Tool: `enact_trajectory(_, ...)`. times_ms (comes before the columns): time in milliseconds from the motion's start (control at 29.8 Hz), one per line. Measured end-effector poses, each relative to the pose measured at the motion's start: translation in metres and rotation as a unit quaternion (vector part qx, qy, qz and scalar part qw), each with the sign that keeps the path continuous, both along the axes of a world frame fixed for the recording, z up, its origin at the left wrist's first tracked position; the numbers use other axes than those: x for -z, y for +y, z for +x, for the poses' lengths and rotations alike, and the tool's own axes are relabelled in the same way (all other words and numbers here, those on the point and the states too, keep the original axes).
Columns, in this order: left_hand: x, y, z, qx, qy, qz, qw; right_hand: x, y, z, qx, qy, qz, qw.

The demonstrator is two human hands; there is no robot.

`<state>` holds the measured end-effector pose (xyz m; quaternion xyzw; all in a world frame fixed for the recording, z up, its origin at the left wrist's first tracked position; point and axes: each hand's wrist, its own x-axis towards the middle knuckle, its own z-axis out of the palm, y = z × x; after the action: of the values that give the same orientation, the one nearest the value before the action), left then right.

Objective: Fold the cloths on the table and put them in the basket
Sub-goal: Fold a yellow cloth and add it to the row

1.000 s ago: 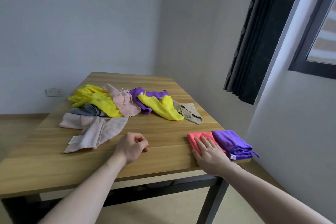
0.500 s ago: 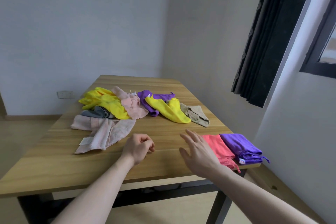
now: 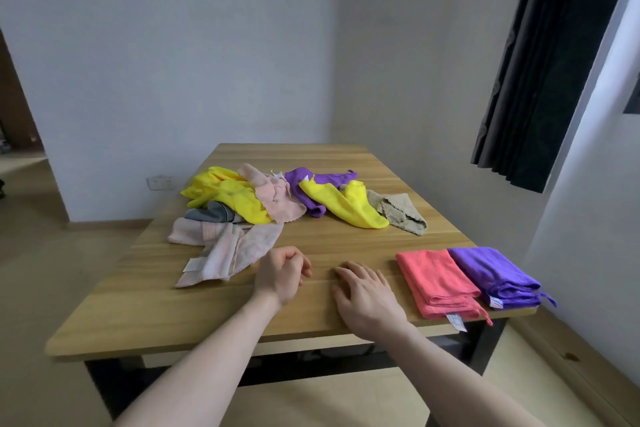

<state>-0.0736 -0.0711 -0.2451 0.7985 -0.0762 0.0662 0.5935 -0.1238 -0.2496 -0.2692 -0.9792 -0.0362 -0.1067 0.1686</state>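
On the wooden table (image 3: 145, 315), at about 10 o'clock from the hands, lies a loose heap of unfolded cloths: a pale pink towel (image 3: 225, 250) nearest, a grey cloth (image 3: 214, 212), a yellow cloth (image 3: 228, 192), a pink cloth (image 3: 277, 198), a purple cloth (image 3: 304, 184), a second yellow cloth (image 3: 343, 206) and a beige cloth (image 3: 398, 211) at 12 o'clock. The left hand (image 3: 280, 274) has the fingers curled into a loose fist and holds nothing. The right hand (image 3: 367, 295) lies beside it, fingers straight, flat over the tabletop, holding nothing. At 3 o'clock lie a folded coral cloth (image 3: 436, 281) and a folded purple cloth (image 3: 491, 274), touching, at the table's near right corner.
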Motion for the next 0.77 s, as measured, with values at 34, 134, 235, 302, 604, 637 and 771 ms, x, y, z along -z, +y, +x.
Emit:
enact_trajectory(34, 0.001, 0.001, -0.001, -0.012, -0.012, 0.019, 1.000, 0.000, 0.001, -0.001, 0.000, 0.001, -0.001, 1.000)
enact_trajectory(134, 0.000, -0.001, -0.001, -0.039, -0.049, 0.124, 0.990, -0.002, 0.002, -0.002, 0.003, 0.003, 0.004, 1.000)
enact_trajectory(235, -0.007, 0.007, 0.005, -0.038, -0.078, 0.235, 0.968, -0.004, 0.004, -0.003, 0.002, 0.001, 0.005, 1.000)
enact_trajectory(302, -0.014, 0.020, 0.010, -0.041, -0.093, 0.315, 0.944, -0.004, 0.006, -0.003, 0.001, 0.000, 0.006, 1.000)
enact_trajectory(604, -0.039, 0.085, 0.029, -0.030, -0.013, 0.596, 0.803, -0.005, 0.005, -0.007, 0.005, 0.004, 0.018, 1.000)
enact_trajectory(637, -0.039, 0.089, 0.029, -0.032, -0.010, 0.604, 0.796, -0.004, 0.005, -0.007, 0.005, 0.004, 0.019, 1.000)
enact_trajectory(771, -0.041, 0.089, 0.031, -0.057, -0.034, 0.660, 0.749, -0.005, 0.005, -0.006, 0.007, 0.000, 0.021, 1.000)
